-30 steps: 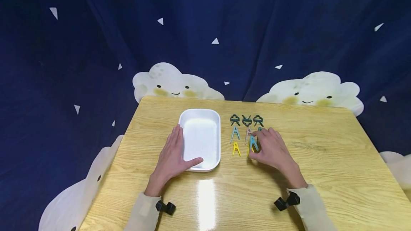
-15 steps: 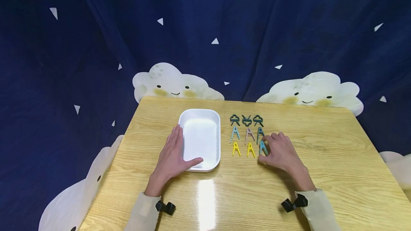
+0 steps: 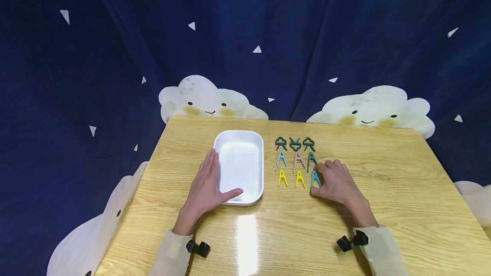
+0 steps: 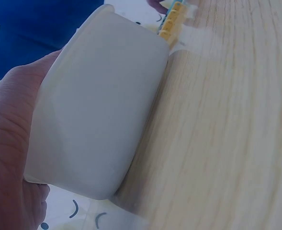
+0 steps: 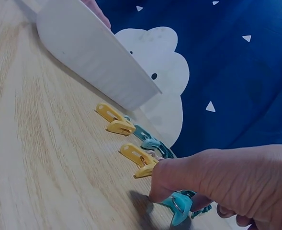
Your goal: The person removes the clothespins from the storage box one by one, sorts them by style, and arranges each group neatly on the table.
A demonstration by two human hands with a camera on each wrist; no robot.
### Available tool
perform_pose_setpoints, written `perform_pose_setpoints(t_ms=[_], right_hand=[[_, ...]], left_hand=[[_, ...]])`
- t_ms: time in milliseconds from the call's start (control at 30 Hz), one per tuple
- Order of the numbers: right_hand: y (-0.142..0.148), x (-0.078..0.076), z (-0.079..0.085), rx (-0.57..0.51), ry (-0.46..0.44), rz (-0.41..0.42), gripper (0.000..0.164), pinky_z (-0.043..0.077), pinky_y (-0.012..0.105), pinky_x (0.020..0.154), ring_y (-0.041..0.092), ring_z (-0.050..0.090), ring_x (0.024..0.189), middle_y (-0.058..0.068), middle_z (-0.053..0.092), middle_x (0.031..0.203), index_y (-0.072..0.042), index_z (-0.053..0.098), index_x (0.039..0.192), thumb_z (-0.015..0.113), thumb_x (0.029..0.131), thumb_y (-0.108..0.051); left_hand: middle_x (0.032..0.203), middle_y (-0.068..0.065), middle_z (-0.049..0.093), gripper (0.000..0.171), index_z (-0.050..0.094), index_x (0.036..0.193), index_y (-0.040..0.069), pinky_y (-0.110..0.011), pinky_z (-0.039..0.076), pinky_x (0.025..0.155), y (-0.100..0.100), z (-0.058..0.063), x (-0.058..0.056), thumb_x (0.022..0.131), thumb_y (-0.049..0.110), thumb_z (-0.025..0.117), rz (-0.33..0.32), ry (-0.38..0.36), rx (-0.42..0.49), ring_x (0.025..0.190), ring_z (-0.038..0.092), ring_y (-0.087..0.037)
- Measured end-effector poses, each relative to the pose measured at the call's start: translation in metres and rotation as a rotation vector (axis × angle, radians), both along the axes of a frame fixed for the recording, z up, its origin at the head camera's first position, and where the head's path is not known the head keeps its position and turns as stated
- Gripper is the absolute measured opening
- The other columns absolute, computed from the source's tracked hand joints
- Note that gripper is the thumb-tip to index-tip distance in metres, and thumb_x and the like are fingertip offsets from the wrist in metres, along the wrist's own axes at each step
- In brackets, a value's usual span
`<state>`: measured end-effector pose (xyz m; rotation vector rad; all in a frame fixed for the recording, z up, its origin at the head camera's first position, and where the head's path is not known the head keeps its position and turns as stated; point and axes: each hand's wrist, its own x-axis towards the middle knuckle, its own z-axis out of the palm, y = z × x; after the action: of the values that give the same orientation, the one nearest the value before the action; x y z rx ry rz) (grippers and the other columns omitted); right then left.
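A blue clothespin point(image 3: 315, 177) lies at the right end of the nearest row, and my right hand point(image 3: 339, 184) pinches it between thumb and index finger. In the right wrist view, the same blue clothespin point(image 5: 180, 207) is at the tabletop, partly hidden by the thumb. Left of it are two yellow clothespins point(image 3: 299, 179). My left hand point(image 3: 205, 188) rests on a white rectangular tub point(image 3: 262, 173), its straight fingers along the left wall and its thumb stretched over the near rim.
Behind the yellow clothespins runs a row with a light blue point(image 3: 281, 159), a pink point(image 3: 298, 161) and a dark teal clothespin point(image 3: 311, 161). Farther back are three dark green clover-shaped clips point(image 3: 295, 144). A navy curtain point(image 3: 245, 54) hangs behind the wooden table point(image 3: 383, 173).
My right hand has moved right and lowered the blue clothespin from above a yellow one to the row's right end. The left hand and tub have stayed put.
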<state>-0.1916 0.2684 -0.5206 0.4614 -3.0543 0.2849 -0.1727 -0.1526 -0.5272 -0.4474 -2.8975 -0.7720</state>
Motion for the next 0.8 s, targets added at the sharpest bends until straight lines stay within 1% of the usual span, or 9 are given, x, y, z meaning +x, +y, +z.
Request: perform_pose_setpoints(t_ms=[267,400,533,633,700,800], right_hand=[[0.002,0.001,0.001,-0.001,-0.012,0.0,0.064,0.038,0.043,0.072,0.033,0.05,0.09,0.013,0.065,0.102,-0.004,0.07,0.121,0.081,0.074,-0.044],[0.001,0.002,0.001,-0.011,-0.02,-0.005,0.065,0.039,0.044,0.073,0.034,0.049,0.092,0.014,0.064,0.105,-0.005,0.069,0.124,0.082,0.074,-0.045],[-0.001,0.006,0.005,-0.035,-0.011,-0.016,0.065,0.039,0.043,0.074,0.033,0.049,0.094,0.016,0.065,0.109,-0.004,0.068,0.126,0.081,0.076,-0.044],[-0.003,0.008,0.008,-0.061,0.043,-0.002,0.064,0.04,0.042,0.074,0.033,0.051,0.094,0.017,0.068,0.111,-0.003,0.069,0.126,0.08,0.079,-0.044],[-0.004,0.008,0.01,-0.086,0.106,0.017,0.062,0.041,0.043,0.074,0.033,0.053,0.093,0.017,0.069,0.11,-0.002,0.069,0.125,0.08,0.08,-0.044],[-0.008,0.008,0.012,-0.143,0.207,0.04,0.056,0.042,0.042,0.071,0.029,0.054,0.087,0.014,0.069,0.101,-0.002,0.071,0.12,0.079,0.081,-0.041]], left_hand=[[0.176,-0.015,0.002,0.141,0.007,0.166,-0.001,-0.046,0.012,0.132,0.001,-0.002,-0.001,0.075,0.089,0.065,-0.003,0.005,-0.004,0.162,0.007,-0.031],[0.176,-0.011,-0.002,0.141,0.005,0.166,0.0,-0.044,0.011,0.132,0.0,-0.001,-0.001,0.075,0.091,0.062,-0.002,-0.012,-0.009,0.162,0.004,-0.028],[0.176,-0.009,-0.004,0.14,0.005,0.167,0.001,-0.045,0.011,0.132,0.001,-0.002,-0.002,0.075,0.091,0.061,-0.015,-0.01,-0.011,0.162,0.005,-0.03],[0.176,-0.012,-0.001,0.14,0.006,0.166,0.0,-0.045,0.012,0.132,0.002,-0.004,-0.002,0.076,0.091,0.061,-0.013,-0.001,-0.019,0.162,0.007,-0.032],[0.176,-0.014,0.001,0.139,0.007,0.166,-0.001,-0.046,0.012,0.132,0.004,-0.005,-0.002,0.076,0.091,0.06,-0.013,0.002,-0.02,0.162,0.007,-0.031],[0.176,-0.015,0.001,0.138,0.008,0.166,-0.002,-0.046,0.012,0.132,0.005,-0.005,-0.004,0.078,0.089,0.061,-0.02,0.003,-0.006,0.162,0.006,-0.031]])
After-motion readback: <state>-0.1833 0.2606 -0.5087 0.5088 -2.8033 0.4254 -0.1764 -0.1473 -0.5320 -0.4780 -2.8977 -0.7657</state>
